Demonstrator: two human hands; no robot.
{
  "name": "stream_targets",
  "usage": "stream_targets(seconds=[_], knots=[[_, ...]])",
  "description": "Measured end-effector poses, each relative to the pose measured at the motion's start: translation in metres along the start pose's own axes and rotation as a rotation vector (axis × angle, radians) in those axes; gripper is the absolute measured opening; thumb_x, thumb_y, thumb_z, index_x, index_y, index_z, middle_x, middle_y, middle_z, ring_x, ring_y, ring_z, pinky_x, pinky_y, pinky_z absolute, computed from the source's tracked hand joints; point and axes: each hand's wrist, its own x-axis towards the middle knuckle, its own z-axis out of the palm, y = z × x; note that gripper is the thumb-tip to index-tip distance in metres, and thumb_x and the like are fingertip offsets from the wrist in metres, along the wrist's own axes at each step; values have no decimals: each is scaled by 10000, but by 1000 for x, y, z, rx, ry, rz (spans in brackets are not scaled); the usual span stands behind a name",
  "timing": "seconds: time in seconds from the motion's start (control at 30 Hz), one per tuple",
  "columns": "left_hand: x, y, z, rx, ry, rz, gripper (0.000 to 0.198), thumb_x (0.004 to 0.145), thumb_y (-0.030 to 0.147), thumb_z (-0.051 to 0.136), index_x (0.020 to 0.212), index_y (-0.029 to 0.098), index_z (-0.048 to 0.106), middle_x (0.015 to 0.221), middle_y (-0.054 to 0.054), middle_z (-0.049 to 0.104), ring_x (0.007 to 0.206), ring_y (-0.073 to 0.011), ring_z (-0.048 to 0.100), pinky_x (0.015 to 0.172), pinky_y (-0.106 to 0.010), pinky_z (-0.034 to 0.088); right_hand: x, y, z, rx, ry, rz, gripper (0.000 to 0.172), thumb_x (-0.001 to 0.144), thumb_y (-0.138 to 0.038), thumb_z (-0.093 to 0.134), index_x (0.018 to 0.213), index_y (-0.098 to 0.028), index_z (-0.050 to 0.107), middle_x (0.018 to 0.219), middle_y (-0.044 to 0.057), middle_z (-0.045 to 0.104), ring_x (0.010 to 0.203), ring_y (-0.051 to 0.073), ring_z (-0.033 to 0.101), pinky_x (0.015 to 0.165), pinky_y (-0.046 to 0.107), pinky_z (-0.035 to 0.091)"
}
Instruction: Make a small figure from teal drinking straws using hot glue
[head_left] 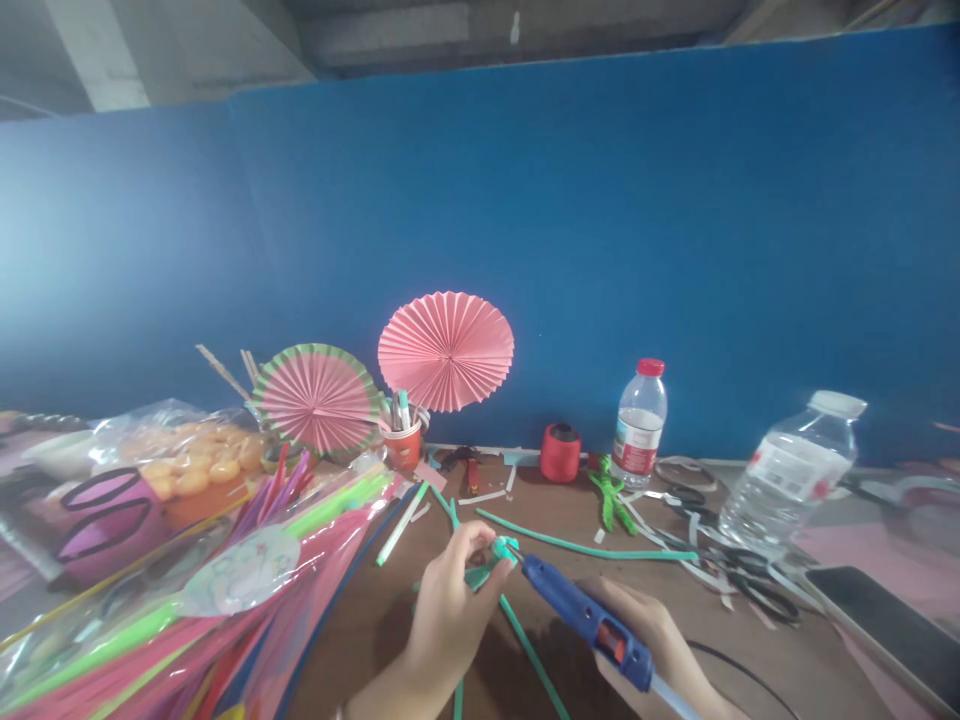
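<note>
My left hand (450,610) is closed in a pinch on a small teal paper coil (504,549) at the end of a teal strip, low in the middle of the view. My right hand (656,635) grips a blue hot glue gun (585,620), whose nozzle touches the coil. Both hands hover over a brown table (750,650). A long teal paper strip (585,545) lies on the table just beyond the hands.
A bag of coloured straws and paper sticks (187,610) fills the left. Behind stand two pink paper fans (446,350), a red cup of pens (403,440), a red spool (560,452), two water bottles (639,425), scissors (739,575) and a phone (877,610). A blue wall (675,200) backs the table.
</note>
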Motion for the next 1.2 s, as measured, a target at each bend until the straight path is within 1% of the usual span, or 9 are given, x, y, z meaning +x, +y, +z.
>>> stream_targets(seconds=[0.13, 0.3, 0.43, 0.67, 0.83, 1.0, 1.1, 1.2], knots=[[-2, -1, 0, 5, 23, 5, 163, 760, 337, 550, 886, 237, 518, 856, -15, 676, 891, -212, 623, 784, -321, 466, -1, 3, 1, 17, -3, -19, 234, 727, -216, 452, 910, -203, 597, 658, 19, 615, 550, 135, 569, 538, 198, 427], [-2, -4, 0, 10, 68, 19, 198, 746, 329, 568, 915, 236, 526, 890, -27, 685, 918, -221, 622, 796, -336, 474, -2, 2, 1, 8, 3, -5, 251, 705, -185, 437, 900, -207, 594, 658, 16, 615, 556, 137, 578, 536, 198, 427], [-1, -4, 1, 8, 64, 8, 209, 745, 330, 571, 923, 237, 514, 904, -29, 687, 940, -217, 618, 803, -335, 475, 0, -3, 0, -3, 2, 13, 228, 663, -171, 445, 836, -204, 589, 672, 15, 619, 544, 134, 567, 515, 191, 424], [-2, 0, 0, 19, 66, 16, 200, 739, 329, 570, 908, 235, 519, 888, -22, 688, 921, -215, 627, 782, -319, 485, 1, -7, -2, -26, -9, 17, 185, 683, -166, 446, 809, -201, 577, 608, -5, 580, 518, 126, 542, 511, 187, 413], [-1, 0, 0, 47, 45, 11, 194, 757, 356, 551, 906, 239, 507, 897, -25, 681, 930, -224, 621, 788, -337, 477, 0, -5, -2, -34, -46, 18, 230, 690, -152, 449, 878, -197, 573, 674, 16, 619, 560, 134, 576, 543, 193, 432], [-3, 0, 0, 50, 48, -4, 205, 751, 351, 552, 915, 240, 500, 910, -39, 683, 946, -235, 619, 792, -353, 479, 1, -8, -2, -55, -35, 7, 138, 733, -241, 489, 835, -205, 574, 667, 26, 623, 554, 148, 581, 540, 211, 430], [-3, 1, 0, 46, 55, -18, 210, 742, 325, 562, 925, 242, 500, 916, -37, 686, 944, -232, 621, 800, -358, 479, 3, -10, -5, -60, -59, -8, 152, 772, -315, 489, 842, -212, 575, 644, 20, 606, 543, 151, 574, 526, 211, 421], [-2, 0, 1, 30, 66, -12, 221, 738, 322, 568, 933, 241, 501, 906, -37, 688, 941, -232, 623, 801, -363, 480, 3, -9, -8, -79, -110, -25, 165, 804, -322, 476, 890, -213, 565, 690, 34, 617, 599, 165, 590, 563, 219, 426]])
